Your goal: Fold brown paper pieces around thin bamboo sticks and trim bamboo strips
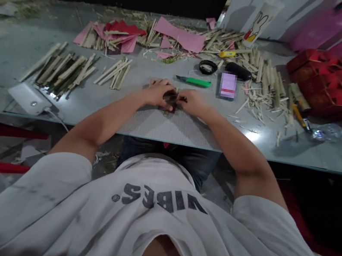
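- Dark small piece (171, 97) pinched between both hands on the glass table (189, 133), near its front edge.
- Left hand (158, 92) and right hand (192, 102) closed on it, fingertips meeting.
- Green utility knife (195, 81) just beyond.
- Bamboo strips (66, 69) lie to the left; pink paper (181, 36) farther back.

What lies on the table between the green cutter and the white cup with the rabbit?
In the head view, a black tape roll and a yellow-handled tool lie between the green cutter and the cup.
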A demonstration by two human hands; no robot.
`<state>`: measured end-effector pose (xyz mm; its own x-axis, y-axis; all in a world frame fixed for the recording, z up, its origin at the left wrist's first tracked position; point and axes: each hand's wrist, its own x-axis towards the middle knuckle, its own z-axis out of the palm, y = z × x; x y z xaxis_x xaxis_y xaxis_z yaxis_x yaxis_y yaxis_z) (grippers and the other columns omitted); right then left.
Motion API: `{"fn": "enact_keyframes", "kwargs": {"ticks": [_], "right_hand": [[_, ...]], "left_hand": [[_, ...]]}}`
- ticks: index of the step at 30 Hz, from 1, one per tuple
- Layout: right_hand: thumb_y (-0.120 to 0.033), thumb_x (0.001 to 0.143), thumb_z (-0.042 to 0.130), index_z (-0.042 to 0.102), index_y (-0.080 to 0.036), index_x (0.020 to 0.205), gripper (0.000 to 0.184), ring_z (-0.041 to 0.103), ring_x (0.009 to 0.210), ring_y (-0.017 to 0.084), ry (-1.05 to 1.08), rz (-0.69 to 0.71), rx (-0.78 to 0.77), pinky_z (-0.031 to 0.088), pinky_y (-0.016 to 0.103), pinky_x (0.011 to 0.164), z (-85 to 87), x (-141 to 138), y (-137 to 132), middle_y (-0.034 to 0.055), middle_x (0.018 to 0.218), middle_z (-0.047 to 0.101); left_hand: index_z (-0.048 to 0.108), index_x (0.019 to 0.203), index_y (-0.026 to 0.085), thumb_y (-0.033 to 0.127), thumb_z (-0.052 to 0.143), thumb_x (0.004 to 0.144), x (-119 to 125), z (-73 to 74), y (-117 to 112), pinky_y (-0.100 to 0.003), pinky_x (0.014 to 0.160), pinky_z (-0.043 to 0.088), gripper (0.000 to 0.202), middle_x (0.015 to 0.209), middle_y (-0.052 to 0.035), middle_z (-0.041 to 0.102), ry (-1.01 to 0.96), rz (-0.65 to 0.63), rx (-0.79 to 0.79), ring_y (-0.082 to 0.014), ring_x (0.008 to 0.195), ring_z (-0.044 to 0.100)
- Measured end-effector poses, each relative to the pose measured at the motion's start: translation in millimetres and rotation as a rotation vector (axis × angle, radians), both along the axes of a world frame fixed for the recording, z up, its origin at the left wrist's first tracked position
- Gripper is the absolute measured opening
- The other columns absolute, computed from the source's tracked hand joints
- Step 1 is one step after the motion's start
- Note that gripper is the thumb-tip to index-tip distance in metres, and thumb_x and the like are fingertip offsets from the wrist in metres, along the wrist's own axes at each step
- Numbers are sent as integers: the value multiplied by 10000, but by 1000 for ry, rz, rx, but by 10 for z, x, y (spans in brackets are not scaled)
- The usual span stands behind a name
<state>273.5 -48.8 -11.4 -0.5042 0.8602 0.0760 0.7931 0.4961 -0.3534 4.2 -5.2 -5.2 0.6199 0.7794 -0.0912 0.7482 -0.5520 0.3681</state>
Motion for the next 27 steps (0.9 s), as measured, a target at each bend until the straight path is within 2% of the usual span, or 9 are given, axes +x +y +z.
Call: {"fn": "enact_keyframes", "kwargs": {"ticks": [5, 7, 10, 12, 15, 20, 22, 27], "right_hand": [[-384, 1174, 791, 888, -248, 1188, 168, 795, 1060, 411, 13, -141, 40, 637, 538, 966, -90, 176, 126, 180, 1146, 897], [-352, 1180, 753, 876, -251, 1261, 179, 793, 1047, 400, 59, -114, 25, 630, 526, 968, -106, 221, 140, 165, 1142, 897], [-261, 1132, 721, 867, -249, 1408, 312, 806, 1113, 396, 99, 1, 4, 628, 521, 1043, -95, 230, 90, 145, 1203, 912], [-224, 1093, 716, 877, -235, 1362, 314, 811, 1169, 401, 95, 68, -4, 623, 523, 1092, -74, 212, 48, 157, 1255, 918], [-202, 1059, 718, 886, -222, 1204, 223, 808, 1172, 399, 94, 114, -20, 618, 521, 1110, -46, 183, 32, 171, 1267, 919], [-182, 1025, 732, 879, -240, 1094, 173, 785, 1163, 404, 97, 1, 27, 620, 534, 1083, -43, 161, 90, 165, 1213, 912], [-175, 1022, 724, 867, -247, 1069, 167, 779, 1165, 401, 95, -8, 43, 623, 535, 1082, -47, 149, 87, 161, 1211, 902], [-151, 1011, 718, 882, -251, 1109, 217, 798, 1195, 400, 92, 87, 7, 634, 537, 1121, -54, 118, 44, 150, 1247, 901]], "left_hand": [[797, 1731, 374, 783, 1050, 860, -17, -15, 29, -729, 1526, 355, 995, 1869, -181, 612, -15, -10, -20, -575, 1842, 473], [788, 1746, 372, 794, 1047, 856, -14, -20, 34, -739, 1518, 359, 1018, 1864, -190, 617, -14, -20, -16, -579, 1843, 467], [786, 1752, 366, 800, 1055, 841, -2, -25, 33, -735, 1503, 372, 1044, 1859, -195, 623, -3, -27, 1, -576, 1825, 477], [794, 1738, 371, 801, 1056, 841, 5, -25, 26, -717, 1492, 385, 1029, 1848, -187, 632, -2, -28, 9, -565, 1816, 487], [807, 1717, 366, 791, 1055, 850, 12, -22, 12, -712, 1490, 384, 996, 1832, -185, 649, -16, -32, 11, -557, 1811, 491], [786, 1753, 336, 772, 1064, 856, 14, -6, -2, -729, 1507, 358, 1035, 1862, -205, 618, -14, -32, -1, -574, 1830, 473], [784, 1753, 326, 762, 1069, 856, 13, 3, -8, -728, 1511, 351, 1037, 1861, -211, 617, -15, -24, -2, -577, 1839, 465], [810, 1692, 349, 735, 1086, 823, 2, 18, -20, -730, 1498, 380, 991, 1823, -181, 644, -27, -38, -8, -567, 1811, 487]]}}
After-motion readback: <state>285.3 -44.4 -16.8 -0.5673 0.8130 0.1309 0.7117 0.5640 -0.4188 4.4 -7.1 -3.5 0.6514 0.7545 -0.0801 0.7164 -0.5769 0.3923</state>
